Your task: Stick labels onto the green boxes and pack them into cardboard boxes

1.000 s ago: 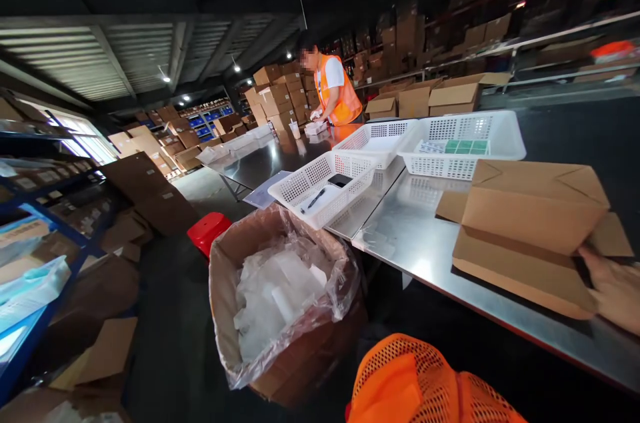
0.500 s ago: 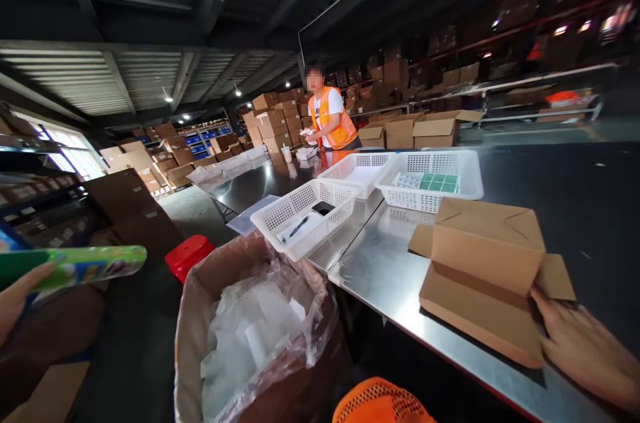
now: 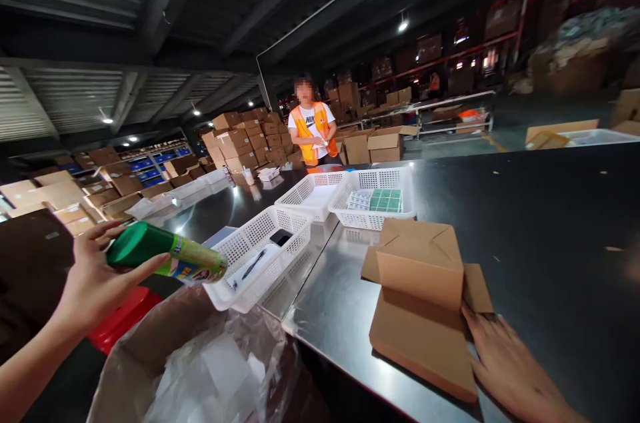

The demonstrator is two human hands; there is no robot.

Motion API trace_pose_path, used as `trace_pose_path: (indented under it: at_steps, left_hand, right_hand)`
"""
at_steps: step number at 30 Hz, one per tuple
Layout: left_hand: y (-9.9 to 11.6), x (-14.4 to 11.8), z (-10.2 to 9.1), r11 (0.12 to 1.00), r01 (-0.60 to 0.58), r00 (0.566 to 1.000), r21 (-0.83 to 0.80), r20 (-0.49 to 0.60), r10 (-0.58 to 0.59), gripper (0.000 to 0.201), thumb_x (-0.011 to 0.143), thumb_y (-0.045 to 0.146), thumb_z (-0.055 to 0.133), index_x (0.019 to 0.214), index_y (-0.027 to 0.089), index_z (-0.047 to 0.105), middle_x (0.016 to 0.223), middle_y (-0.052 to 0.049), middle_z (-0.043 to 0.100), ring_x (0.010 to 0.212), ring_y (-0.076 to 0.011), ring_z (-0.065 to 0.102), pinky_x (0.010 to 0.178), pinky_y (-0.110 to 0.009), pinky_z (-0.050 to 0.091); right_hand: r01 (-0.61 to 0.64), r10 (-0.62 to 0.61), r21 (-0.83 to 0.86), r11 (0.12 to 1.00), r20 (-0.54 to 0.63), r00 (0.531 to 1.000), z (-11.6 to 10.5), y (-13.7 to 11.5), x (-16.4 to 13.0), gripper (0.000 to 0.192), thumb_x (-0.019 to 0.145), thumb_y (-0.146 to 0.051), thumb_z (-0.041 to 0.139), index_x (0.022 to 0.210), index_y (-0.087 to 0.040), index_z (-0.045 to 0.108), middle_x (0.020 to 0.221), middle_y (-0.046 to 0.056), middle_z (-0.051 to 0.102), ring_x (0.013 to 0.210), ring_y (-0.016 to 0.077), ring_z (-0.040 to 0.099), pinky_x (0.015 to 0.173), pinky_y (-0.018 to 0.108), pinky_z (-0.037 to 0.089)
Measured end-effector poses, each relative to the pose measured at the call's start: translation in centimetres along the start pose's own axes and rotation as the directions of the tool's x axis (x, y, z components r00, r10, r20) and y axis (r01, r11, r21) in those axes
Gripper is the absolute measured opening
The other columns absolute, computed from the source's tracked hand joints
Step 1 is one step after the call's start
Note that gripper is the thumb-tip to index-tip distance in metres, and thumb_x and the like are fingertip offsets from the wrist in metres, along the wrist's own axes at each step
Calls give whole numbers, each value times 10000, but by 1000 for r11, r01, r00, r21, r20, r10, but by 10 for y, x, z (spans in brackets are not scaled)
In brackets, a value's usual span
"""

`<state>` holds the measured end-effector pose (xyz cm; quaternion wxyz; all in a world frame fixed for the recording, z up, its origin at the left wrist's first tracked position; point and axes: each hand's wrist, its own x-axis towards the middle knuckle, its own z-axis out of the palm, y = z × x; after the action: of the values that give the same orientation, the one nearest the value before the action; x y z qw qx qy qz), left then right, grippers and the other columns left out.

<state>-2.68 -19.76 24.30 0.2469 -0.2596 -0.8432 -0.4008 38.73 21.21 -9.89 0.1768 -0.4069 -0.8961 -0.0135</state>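
Note:
My left hand (image 3: 100, 276) holds a green-capped aerosol can (image 3: 193, 259) with a bright printed label, tipped nearly onto its side. Fingers and thumb wrap the capped end, and the can hangs in the air in front of a white basket (image 3: 270, 276). On the metal table, a brown cardboard box (image 3: 420, 263) has its flaps spread towards me. My right hand (image 3: 510, 356) grips this box at its right side flap; some fingertips are hidden behind the flap. What lies inside the box cannot be seen.
A large lined carton (image 3: 125, 356) of white packing scraps stands before the metal table (image 3: 540, 243), beside a red stool (image 3: 123, 320). The near basket contains a pen and a dark phone-like object. Two more baskets (image 3: 407, 193) sit behind. A co-worker (image 3: 313, 126) stands across the table.
My left hand has brought the can rightward from the far left edge. The view has swung right, shifting the table and box leftward in the picture. My right hand stays at the box.

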Motion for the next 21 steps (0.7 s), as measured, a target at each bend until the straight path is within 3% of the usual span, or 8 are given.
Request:
trace_pose_path:
  at_steps: [5,10,12,15,19,21]
  left_hand:
    - [34,4,28,992,-129,992,-3,0,129,916,452,484,852,1234,195,472,1147,-76,630,972,-318,686,691,-389,625]
    - [73,17,76,974,-210,975,-84,60,215,827,427,548,808,1146,277,504,1081,-89,653,992,-397,677,781,-560,616]
    - [90,27,106,963,-247,966,-105,56,254,836,448,562,801,1178,295,491,1117,-105,644,1059,-424,653,877,-615,577]
    - [118,45,161,929,-322,937,-183,76,340,863,515,545,799,1246,264,437,1217,-126,592,1181,-402,601,1007,-594,509]
    - [164,69,240,894,-323,933,-310,56,356,877,475,433,859,1207,208,431,1145,-90,579,1119,-334,615,980,-534,521]
    - [190,77,274,886,-311,933,-344,66,353,831,526,372,871,1205,190,428,1107,-66,565,1083,-287,610,977,-494,518]
  right_hand:
    - [64,-68,-38,997,-105,992,8,2,-6,623,799,-324,467,1331,-45,629,1277,208,665,1232,354,603,1131,528,426]
    - [113,-128,-80,990,-209,970,-5,-9,-15,546,851,-226,457,1339,-10,575,1230,213,684,1176,326,631,1094,544,443]
    - [105,-120,-80,991,-209,971,-12,-15,-16,540,852,-229,476,1330,2,572,1241,218,676,1187,331,621,1097,541,439]
    - [83,-91,-51,995,-191,977,-19,-20,-17,565,840,-243,505,1345,4,558,1282,227,651,1220,344,595,1101,549,433]
    - [75,-66,47,996,-167,984,-24,-23,-18,597,840,-245,521,1393,-20,517,1281,209,652,1231,334,582,1130,573,389]
    - [82,-67,80,993,-168,983,-26,-22,-19,602,839,-263,528,1392,-25,515,1286,211,646,1243,343,569,1132,595,373]
